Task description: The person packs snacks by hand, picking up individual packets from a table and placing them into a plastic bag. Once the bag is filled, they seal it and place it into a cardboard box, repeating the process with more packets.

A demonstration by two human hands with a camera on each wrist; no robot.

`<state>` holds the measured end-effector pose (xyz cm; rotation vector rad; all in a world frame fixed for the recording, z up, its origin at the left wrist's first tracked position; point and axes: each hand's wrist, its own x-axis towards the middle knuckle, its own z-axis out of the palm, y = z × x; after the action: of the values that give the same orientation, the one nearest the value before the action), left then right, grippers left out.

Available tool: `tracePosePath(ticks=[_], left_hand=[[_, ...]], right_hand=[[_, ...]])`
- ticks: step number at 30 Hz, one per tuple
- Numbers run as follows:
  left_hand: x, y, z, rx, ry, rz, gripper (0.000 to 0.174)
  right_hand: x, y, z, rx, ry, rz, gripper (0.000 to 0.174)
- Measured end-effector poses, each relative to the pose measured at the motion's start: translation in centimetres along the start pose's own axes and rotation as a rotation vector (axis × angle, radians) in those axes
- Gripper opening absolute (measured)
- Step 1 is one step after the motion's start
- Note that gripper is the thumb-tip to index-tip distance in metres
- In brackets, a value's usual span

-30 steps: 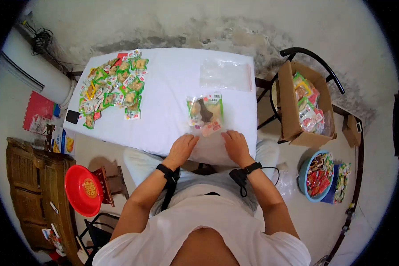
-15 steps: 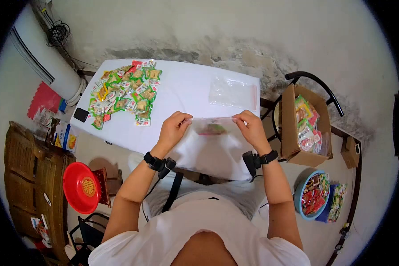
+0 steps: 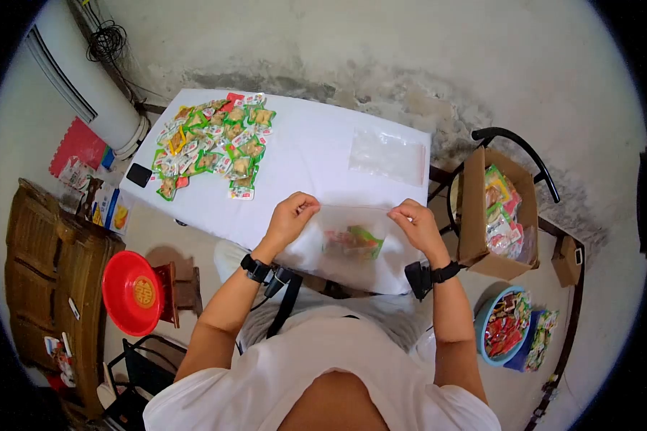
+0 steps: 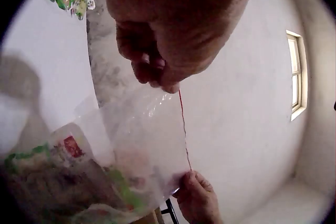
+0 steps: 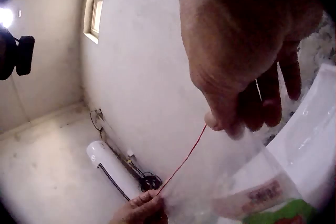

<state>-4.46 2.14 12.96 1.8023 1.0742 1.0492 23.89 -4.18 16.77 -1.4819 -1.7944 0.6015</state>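
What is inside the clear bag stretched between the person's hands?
Inside the clear bag, packets with green and red on them show blurrily through the plastic. They overlap, so their number and whatever the front ones cover cannot be told.

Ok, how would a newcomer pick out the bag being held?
Find the white-covered table beside the stained wall. At its near edge, a clear bag is stretched between the person's left hand and right hand. Unlike the clear plastic lying flat farther back, it is held up by its edge, with green and red packaging showing through.
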Motion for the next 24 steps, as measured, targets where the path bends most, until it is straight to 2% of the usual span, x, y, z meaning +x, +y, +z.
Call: tracePosePath(ticks=[4, 6, 9, 12, 17, 19, 24], left_hand=[[-0.4, 0.5, 0.3, -0.029, 0.008, 0.020, 0.007], [-0.5, 0.5, 0.7, -0.030, 0.004, 0.007, 0.007], [-0.4, 0.4, 1.4, -0.033, 0.057, 0.046, 0.006], [-0.6, 0.4, 1.6, -0.044, 0.090, 0.046, 0.005], [-0.8, 0.7, 1.0, -0.018, 0.079, 0.031, 0.004], [-0.8, 0.7, 1.0, -0.024, 0.087, 0.034, 0.004], [-0.9, 0.9, 1.2, -0.010, 0.096, 0.067, 0.005]], right_hand=[[0.2, -1.1, -0.5, -0.060, -0.058, 0.042, 0.018], [0.9, -3.0, 0.2, -0.218, 0.165, -0.283, 0.029], [1.9, -5.3, 2.8, -0.278, 0.105, -0.344, 0.036], [2.9, -5.9, 5.7, -0.351, 0.013, -0.342, 0.039], [4.7, -5.4, 7.2, -0.318, -0.082, -0.329, 0.025], [5.2, -5.4, 6.9, -0.186, -0.191, -0.253, 0.017], [4.7, -4.7, 6.7, -0.090, -0.138, -0.244, 0.016]])
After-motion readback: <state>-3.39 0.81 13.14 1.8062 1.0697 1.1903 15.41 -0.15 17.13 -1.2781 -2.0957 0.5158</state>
